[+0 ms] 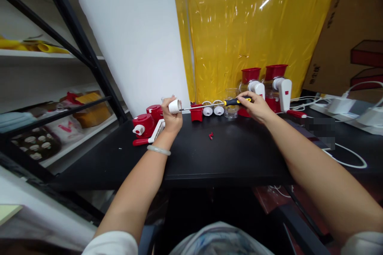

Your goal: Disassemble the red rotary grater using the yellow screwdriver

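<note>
My left hand (pixel 171 117) is closed around a small white cylindrical part (pixel 174 106), held up over the black table (pixel 227 155) with its open end facing right. My right hand (pixel 255 105) grips the yellow-and-black handle of a screwdriver (pixel 221 104), and its metal shaft points left into the white part's opening. A tiny red piece (pixel 211 136) lies on the table between my hands. Just left of my left hand sit red-and-white grinder bodies (pixel 146 125).
Two assembled red-and-white grinders (pixel 269 85) stand at the back by the yellow plastic sheet, with white caps (pixel 213 110), a red cup (pixel 196 113) and a clear cup beside them. A power strip and white cables (pixel 344 107) lie at right. Metal shelving (pixel 60 119) stands at left.
</note>
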`<action>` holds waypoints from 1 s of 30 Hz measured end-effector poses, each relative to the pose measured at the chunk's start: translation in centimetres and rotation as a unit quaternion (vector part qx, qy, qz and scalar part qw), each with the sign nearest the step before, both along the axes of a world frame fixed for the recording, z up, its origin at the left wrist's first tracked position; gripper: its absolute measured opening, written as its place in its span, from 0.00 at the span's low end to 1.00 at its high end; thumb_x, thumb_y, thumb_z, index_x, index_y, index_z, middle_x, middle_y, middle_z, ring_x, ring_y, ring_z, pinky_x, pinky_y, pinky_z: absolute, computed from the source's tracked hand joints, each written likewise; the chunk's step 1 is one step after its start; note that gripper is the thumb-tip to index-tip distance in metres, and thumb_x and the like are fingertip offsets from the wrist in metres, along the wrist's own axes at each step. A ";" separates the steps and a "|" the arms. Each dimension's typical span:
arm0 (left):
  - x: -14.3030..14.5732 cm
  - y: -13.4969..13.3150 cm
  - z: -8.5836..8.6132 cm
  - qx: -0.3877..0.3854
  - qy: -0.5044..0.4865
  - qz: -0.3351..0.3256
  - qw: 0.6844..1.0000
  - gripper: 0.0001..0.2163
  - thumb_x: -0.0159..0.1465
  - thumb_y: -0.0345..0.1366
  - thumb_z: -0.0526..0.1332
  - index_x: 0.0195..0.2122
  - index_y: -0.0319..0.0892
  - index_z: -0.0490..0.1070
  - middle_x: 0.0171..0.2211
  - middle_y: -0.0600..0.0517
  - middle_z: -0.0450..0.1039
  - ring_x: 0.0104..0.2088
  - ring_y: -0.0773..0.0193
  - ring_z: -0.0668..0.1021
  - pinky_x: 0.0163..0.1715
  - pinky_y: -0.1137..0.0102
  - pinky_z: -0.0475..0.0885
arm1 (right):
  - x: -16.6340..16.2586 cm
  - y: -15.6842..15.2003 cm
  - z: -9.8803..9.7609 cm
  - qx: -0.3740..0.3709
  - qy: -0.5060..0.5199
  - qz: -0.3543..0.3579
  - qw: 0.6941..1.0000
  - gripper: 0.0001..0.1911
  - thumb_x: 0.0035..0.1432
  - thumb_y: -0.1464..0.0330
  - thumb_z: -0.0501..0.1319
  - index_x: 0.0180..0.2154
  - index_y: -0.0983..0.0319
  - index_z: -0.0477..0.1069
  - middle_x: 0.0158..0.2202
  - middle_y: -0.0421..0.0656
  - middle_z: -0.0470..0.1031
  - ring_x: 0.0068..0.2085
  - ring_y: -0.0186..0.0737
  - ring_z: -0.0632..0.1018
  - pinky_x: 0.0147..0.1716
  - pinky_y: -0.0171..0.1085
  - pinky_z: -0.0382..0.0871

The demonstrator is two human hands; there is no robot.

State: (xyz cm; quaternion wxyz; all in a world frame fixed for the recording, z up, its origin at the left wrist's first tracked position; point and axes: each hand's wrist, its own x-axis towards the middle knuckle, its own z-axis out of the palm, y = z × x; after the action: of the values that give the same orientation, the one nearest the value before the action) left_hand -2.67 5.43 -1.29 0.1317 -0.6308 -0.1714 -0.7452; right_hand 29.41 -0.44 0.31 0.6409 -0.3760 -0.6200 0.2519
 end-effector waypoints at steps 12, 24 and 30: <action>-0.2 0.1 -0.1 -0.001 0.050 -0.012 0.999 0.13 0.67 0.42 0.62 0.50 0.53 0.60 0.41 0.52 0.66 0.41 0.61 0.73 0.58 0.49 0.70 | -0.2 0.1 -0.5 -0.032 0.120 0.141 0.982 0.28 0.40 0.46 0.75 0.38 0.53 0.69 0.33 0.38 0.75 0.35 0.40 0.79 0.34 0.40 0.75; -0.1 -0.1 0.2 0.015 0.050 -0.015 0.999 0.13 0.67 0.39 0.61 0.51 0.53 0.62 0.40 0.53 0.67 0.41 0.62 0.74 0.59 0.49 0.69 | 0.1 0.1 -0.3 -0.044 0.093 0.130 0.986 0.26 0.41 0.50 0.75 0.37 0.53 0.70 0.33 0.38 0.73 0.33 0.37 0.75 0.32 0.38 0.73; -0.1 -0.3 0.3 0.021 0.062 -0.012 0.998 0.13 0.67 0.37 0.62 0.50 0.53 0.61 0.41 0.53 0.67 0.42 0.61 0.74 0.60 0.46 0.67 | 0.2 -0.3 -0.1 -0.032 0.087 0.145 0.985 0.26 0.41 0.53 0.76 0.40 0.51 0.70 0.36 0.38 0.73 0.38 0.40 0.77 0.38 0.42 0.75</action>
State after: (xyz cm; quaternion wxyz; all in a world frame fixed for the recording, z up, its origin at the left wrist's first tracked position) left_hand -2.75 5.13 -0.97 0.1463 -0.6749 -0.1393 -0.7097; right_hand 29.57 -0.73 0.16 0.6366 -0.2794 -0.6015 0.3937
